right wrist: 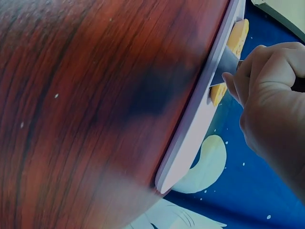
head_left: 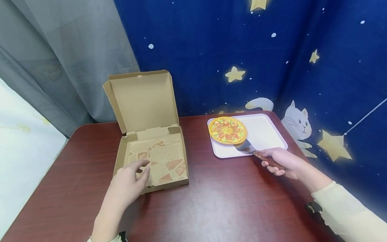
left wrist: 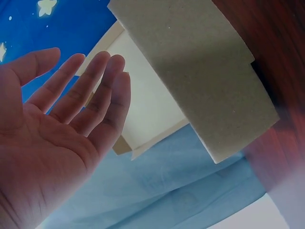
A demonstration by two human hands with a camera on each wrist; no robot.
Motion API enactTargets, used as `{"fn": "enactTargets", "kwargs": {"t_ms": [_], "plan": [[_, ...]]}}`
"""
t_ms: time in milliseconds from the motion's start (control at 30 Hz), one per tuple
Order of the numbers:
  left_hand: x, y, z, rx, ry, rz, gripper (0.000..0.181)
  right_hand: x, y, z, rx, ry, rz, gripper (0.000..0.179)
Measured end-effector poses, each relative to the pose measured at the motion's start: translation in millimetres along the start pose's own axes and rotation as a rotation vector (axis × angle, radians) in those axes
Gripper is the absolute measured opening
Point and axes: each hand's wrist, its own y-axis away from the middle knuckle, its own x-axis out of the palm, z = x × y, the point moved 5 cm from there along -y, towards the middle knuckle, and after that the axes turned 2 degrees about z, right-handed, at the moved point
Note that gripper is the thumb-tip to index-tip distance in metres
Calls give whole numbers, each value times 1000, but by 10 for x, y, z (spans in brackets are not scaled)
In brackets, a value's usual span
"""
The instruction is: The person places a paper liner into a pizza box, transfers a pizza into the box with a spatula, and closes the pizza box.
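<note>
In the head view, my right hand [head_left: 281, 162] grips the brown handle of a pizza server [head_left: 246, 147]. The metal blade reaches the near edge of a toy pizza [head_left: 228, 130], its tip hidden beneath the crust. That pizza lies on the left part of a white tray [head_left: 266, 131]. My left hand [head_left: 128, 181] hovers over the near left side of an open cardboard pizza box [head_left: 184, 168], fingers loosely bent and holding nothing. The left wrist view shows this hand [left wrist: 71, 109] with its fingers extended beside the box wall [left wrist: 200, 81]. Printed paper [head_left: 166, 154] lines the box.
The dark red wooden table [head_left: 211, 208] carries the box at left and the tray at right. Upright at the back stands the box lid [head_left: 145, 101]. A blue curtain [head_left: 205, 60] with stars and a grey curtain [head_left: 75, 50] hang behind the table.
</note>
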Motion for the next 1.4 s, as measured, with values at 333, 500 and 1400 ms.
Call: {"fn": "enactTargets", "kwargs": {"t_ms": [333,500,1400], "plan": [[18,27,9,3,10,1,32,85,-81,91,1,31,-9,39],[4,37,21,3,8,-1,33,107,-139,104,-7,54,-23,40],[-79,118,85,-47,19,17,33,104,154,197,-77,-15,-24,41]]}}
